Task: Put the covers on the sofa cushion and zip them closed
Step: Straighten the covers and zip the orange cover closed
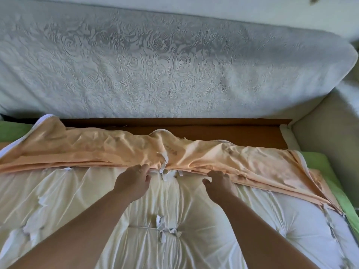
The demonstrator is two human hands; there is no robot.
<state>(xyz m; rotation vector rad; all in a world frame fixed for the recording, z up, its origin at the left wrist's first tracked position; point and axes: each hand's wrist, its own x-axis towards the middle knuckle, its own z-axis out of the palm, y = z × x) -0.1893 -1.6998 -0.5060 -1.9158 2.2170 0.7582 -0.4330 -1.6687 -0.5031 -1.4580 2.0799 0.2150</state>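
A cream tufted sofa cushion [194,220] with knotted white ties lies flat in front of me. A peach cover [108,150] is bunched in a long band across its far edge, inside out, with a white hem showing. My left hand [134,181] grips the cover's near edge just left of a white tie [163,167], fingers curled over the fabric. My right hand [219,183] grips the same edge a little to the right. Both forearms reach over the cushion.
A grey embossed back cushion [155,61] leans behind. A brown sofa base [223,131] shows between it and the cover. A light armrest [326,144] stands at right. Green fabric [330,183] lies under the cushion at both sides.
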